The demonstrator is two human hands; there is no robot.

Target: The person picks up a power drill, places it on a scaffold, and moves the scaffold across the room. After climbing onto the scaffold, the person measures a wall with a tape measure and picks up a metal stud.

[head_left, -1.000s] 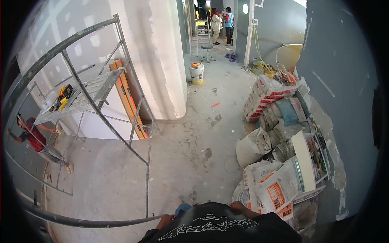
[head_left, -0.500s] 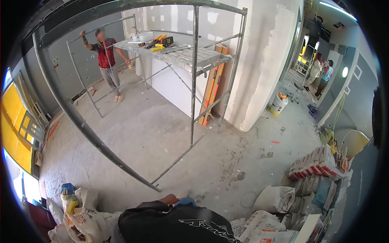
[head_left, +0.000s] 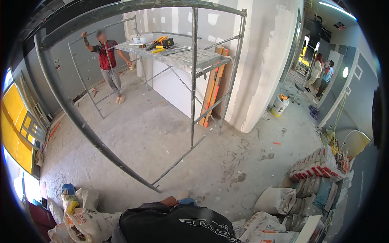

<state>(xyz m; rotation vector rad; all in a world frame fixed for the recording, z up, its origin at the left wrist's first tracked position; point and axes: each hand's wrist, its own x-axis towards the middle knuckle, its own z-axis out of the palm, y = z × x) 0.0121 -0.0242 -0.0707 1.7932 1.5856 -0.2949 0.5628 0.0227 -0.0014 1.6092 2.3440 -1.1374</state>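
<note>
Only a small part of my left hand (head_left: 169, 201) shows at the bottom, beyond the dark sleeve and black jacket (head_left: 174, 222). It rests beside a patch of blue cloth (head_left: 187, 201); its fingers are not clear, and whether it holds anything is hidden. My right hand is not visible. In front of me stands a metal scaffold frame (head_left: 95, 139). Its platform (head_left: 202, 59) bears white containers (head_left: 144, 39), yellow-and-black tools (head_left: 159, 43) and a black case (head_left: 168, 41).
A co-worker in a red vest (head_left: 107, 54) stands beyond the scaffold, one hand raised to it. Filled sacks (head_left: 91, 222) lie at lower left, more sacks (head_left: 275, 200) at lower right. A bucket (head_left: 279, 106) stands right of the wall; other people (head_left: 316, 73) are farther back.
The view has shifted very slightly. The co-worker in the red vest has moved a little, with the lower hand slightly farther right. My left hand looks much the same.
</note>
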